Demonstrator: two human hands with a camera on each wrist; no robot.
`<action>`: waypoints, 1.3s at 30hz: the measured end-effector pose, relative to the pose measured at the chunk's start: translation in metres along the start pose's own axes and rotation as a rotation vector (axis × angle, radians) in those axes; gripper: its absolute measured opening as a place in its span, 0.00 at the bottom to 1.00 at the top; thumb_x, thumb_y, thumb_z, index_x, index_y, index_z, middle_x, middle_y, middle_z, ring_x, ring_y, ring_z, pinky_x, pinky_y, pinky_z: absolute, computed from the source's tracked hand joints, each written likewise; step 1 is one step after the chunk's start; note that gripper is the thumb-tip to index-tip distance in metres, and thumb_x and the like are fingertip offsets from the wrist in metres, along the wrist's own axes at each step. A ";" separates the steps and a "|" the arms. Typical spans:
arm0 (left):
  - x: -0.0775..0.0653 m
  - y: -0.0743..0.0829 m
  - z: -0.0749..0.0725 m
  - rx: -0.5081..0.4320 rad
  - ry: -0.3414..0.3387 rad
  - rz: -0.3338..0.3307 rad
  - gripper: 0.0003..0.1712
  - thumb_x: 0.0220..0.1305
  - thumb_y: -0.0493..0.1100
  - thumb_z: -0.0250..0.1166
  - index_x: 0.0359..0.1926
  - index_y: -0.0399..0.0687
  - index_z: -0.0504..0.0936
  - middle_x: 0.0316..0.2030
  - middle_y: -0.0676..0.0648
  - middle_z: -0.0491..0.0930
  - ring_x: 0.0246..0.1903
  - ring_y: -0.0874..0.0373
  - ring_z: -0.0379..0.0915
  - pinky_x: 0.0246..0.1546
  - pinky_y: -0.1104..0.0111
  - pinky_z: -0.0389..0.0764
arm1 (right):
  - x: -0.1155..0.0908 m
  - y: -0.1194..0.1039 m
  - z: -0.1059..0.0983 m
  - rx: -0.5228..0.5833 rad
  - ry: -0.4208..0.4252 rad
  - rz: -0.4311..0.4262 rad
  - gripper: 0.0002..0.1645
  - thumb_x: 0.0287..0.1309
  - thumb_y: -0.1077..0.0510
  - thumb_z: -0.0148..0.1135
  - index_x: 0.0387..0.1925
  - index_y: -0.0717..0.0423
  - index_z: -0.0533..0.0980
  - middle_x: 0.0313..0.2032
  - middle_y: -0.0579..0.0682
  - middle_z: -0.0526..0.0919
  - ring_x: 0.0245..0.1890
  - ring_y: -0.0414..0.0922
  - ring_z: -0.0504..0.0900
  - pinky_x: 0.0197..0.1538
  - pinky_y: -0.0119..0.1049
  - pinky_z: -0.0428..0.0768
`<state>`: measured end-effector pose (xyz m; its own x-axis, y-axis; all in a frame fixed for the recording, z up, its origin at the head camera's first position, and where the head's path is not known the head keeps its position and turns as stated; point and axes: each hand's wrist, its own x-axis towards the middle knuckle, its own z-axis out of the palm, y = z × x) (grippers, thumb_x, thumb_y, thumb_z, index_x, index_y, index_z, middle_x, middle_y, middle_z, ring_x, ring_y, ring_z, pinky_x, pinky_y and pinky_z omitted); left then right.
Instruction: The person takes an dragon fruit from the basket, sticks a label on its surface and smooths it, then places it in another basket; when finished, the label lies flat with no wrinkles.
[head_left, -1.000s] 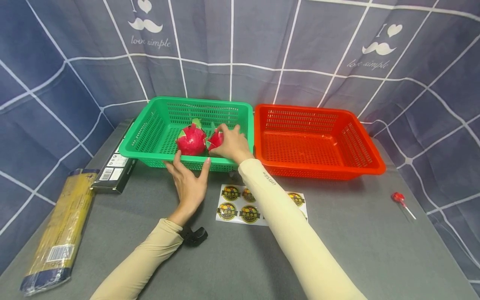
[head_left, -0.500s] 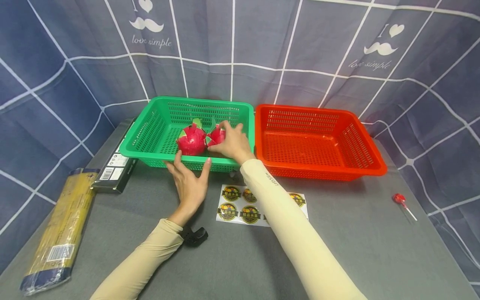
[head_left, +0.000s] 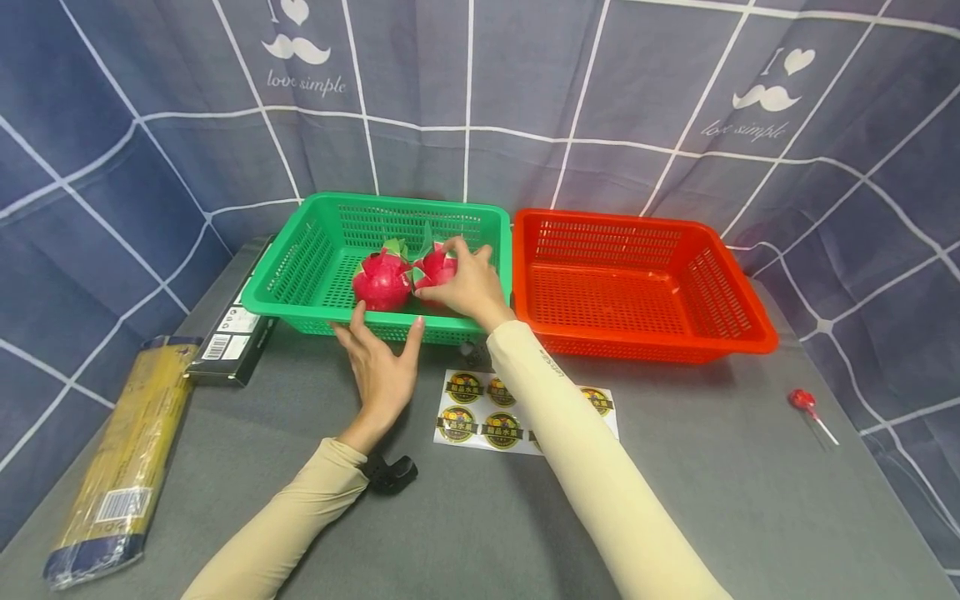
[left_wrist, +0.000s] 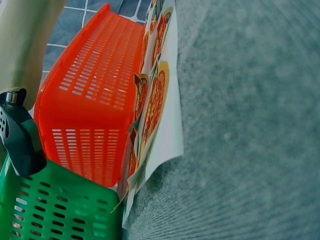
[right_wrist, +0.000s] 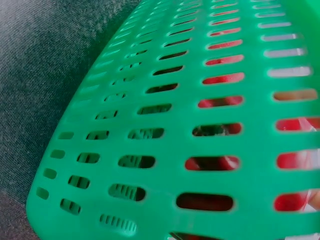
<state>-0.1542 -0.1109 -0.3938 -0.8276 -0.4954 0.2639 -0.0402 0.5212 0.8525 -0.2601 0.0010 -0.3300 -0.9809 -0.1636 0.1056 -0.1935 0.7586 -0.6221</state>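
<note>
Two pink dragon fruits with green-tipped scales sit side by side in the green basket (head_left: 300, 315) in the head view. My right hand (head_left: 471, 287) reaches over the front rim and grips the right dragon fruit (head_left: 433, 267) from its right side, covering part of it. To the left, touching or nearly touching it, is the other dragon fruit (head_left: 382, 282). My left hand (head_left: 382, 375) is at the front of this basket with thumb and index finger spread, fingertips right at the rim. Through the slots of the basket wall (right_wrist: 165, 115), red fruit shows in the right wrist view.
A red basket (head_left: 637, 333) stands right of the green one. In front lies a sticker sheet (head_left: 480, 412), partly under the right forearm. At left are a black box (head_left: 225, 342) and a yellow-and-blue plastic-wrapped pack (head_left: 123, 467); a red lollipop (head_left: 802, 400) lies far right.
The right dragon fruit has turned in my right hand and shows more of its pink skin. The left dragon fruit has shifted slightly; my left hand stays at the rim.
</note>
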 end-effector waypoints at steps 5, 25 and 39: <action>-0.001 0.001 0.001 0.002 -0.007 -0.003 0.49 0.51 0.70 0.55 0.66 0.57 0.44 0.68 0.32 0.26 0.68 0.38 0.35 0.65 0.47 0.49 | -0.001 0.002 0.001 0.008 0.014 -0.001 0.43 0.32 0.36 0.71 0.50 0.39 0.62 0.48 0.55 0.64 0.39 0.52 0.74 0.38 0.40 0.79; -0.002 0.001 0.001 -0.013 -0.010 0.005 0.49 0.52 0.69 0.56 0.66 0.57 0.44 0.68 0.33 0.26 0.69 0.39 0.32 0.65 0.46 0.47 | -0.009 0.001 -0.004 -0.118 0.093 -0.029 0.41 0.32 0.35 0.70 0.51 0.36 0.63 0.49 0.54 0.63 0.41 0.51 0.71 0.37 0.42 0.78; 0.001 0.000 0.000 -0.017 -0.006 0.013 0.49 0.51 0.70 0.56 0.66 0.57 0.44 0.68 0.33 0.24 0.69 0.41 0.29 0.66 0.47 0.47 | -0.016 -0.005 -0.016 -0.152 0.114 -0.049 0.41 0.31 0.34 0.70 0.52 0.34 0.65 0.47 0.52 0.64 0.40 0.49 0.71 0.36 0.41 0.75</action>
<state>-0.1545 -0.1114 -0.3933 -0.8312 -0.4846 0.2725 -0.0199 0.5158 0.8565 -0.2441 0.0097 -0.3158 -0.9646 -0.1366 0.2254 -0.2335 0.8395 -0.4906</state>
